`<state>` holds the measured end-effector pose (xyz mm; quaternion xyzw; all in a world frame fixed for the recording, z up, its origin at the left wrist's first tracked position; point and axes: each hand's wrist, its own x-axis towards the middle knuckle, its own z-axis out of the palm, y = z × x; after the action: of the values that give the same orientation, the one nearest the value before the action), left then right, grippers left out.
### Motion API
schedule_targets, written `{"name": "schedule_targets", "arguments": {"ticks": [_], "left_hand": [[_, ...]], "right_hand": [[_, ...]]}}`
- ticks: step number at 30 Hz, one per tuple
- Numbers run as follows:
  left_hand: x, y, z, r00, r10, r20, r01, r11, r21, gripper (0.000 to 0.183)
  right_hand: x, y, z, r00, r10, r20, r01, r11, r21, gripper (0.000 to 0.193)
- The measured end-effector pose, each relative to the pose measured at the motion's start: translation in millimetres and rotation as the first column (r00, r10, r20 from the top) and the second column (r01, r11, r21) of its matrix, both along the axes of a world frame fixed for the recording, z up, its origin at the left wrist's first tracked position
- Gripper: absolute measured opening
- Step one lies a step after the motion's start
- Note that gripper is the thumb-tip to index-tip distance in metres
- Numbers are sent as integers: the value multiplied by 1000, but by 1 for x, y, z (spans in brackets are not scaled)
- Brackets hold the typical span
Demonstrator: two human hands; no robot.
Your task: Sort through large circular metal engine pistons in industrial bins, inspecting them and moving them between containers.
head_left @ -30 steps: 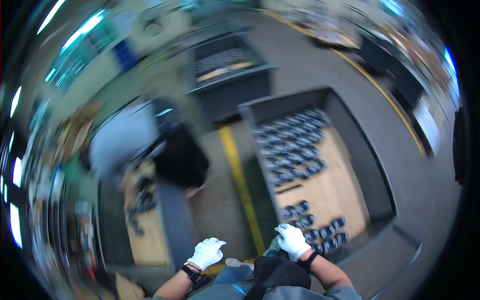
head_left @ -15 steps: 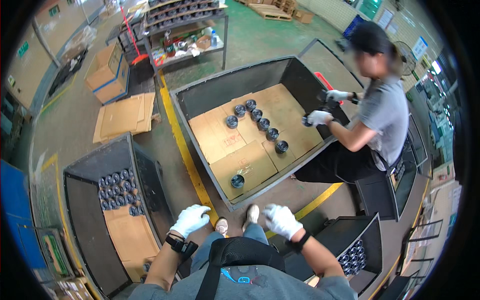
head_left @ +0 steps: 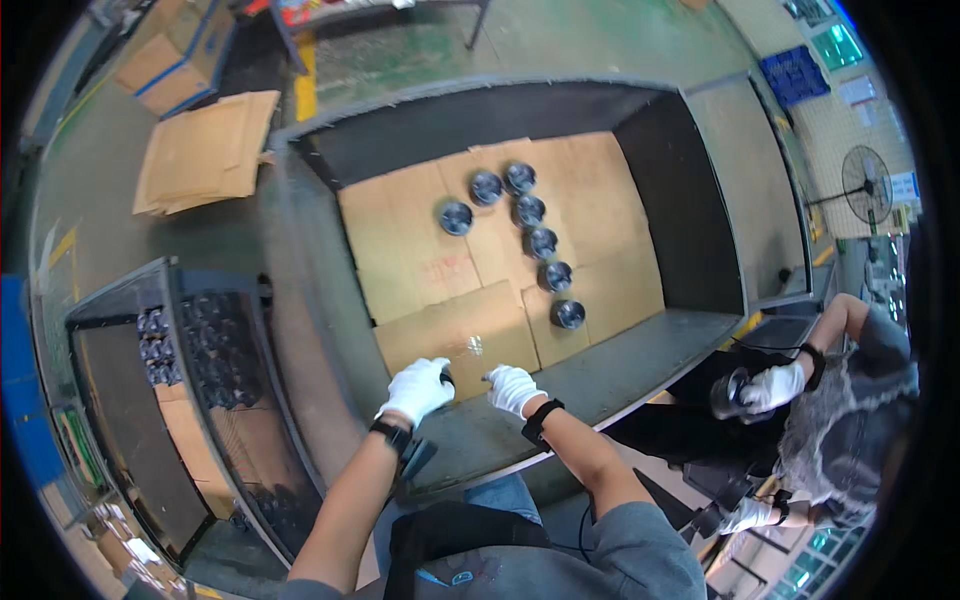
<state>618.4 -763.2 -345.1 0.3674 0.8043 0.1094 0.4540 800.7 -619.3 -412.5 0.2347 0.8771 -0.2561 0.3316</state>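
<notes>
My left hand (head_left: 418, 392), in a white glove, reaches over the near side of the large dark bin (head_left: 365, 460). It is closed on a black round metal part (head_left: 447, 379), mostly hidden by the fingers. My right hand (head_left: 513, 390), also white-gloved, hovers just to the right with loosely bent fingers and nothing seen in them. Cardboard sheets (head_left: 400, 265) line the bin floor. Several such round parts stand there in a bent row, the nearest being a dark cup-like part (head_left: 568, 314).
At the right a co-worker's gloved hand (head_left: 772, 390) holds a similar dark part (head_left: 732, 394). A smaller bin (head_left: 170, 340) with stacked parts stands at the left. Behind it lie flat cardboard sheets (head_left: 205, 150) and a cardboard box (head_left: 172, 55). A fan (head_left: 866, 185) stands far right.
My hands have moved forward over the bin, and the left has closed on the lone near part. My view has come closer to the bin. The co-worker has turned away from it with parts.
</notes>
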Motion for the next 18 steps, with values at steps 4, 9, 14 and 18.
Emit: {"name": "schedule_targets", "arguments": {"ticks": [4,9,14,18], "left_hand": [[16,29,-121,996,-19,90,55,905,-421,44],[66,-9,-216,991,-115,-74,53,823,-565,57],[67,-1,-263,938,-244,-246,95,864,-495,42],[50,15,-269,871,-485,-76,367,746,-556,21]], "right_hand": [[23,73,-28,994,-109,-24,110,993,36,32],[62,171,-64,968,24,250,-85,968,237,44],[57,224,-123,987,149,65,-163,909,384,36],[42,243,-180,954,290,77,-294,855,426,29]]}}
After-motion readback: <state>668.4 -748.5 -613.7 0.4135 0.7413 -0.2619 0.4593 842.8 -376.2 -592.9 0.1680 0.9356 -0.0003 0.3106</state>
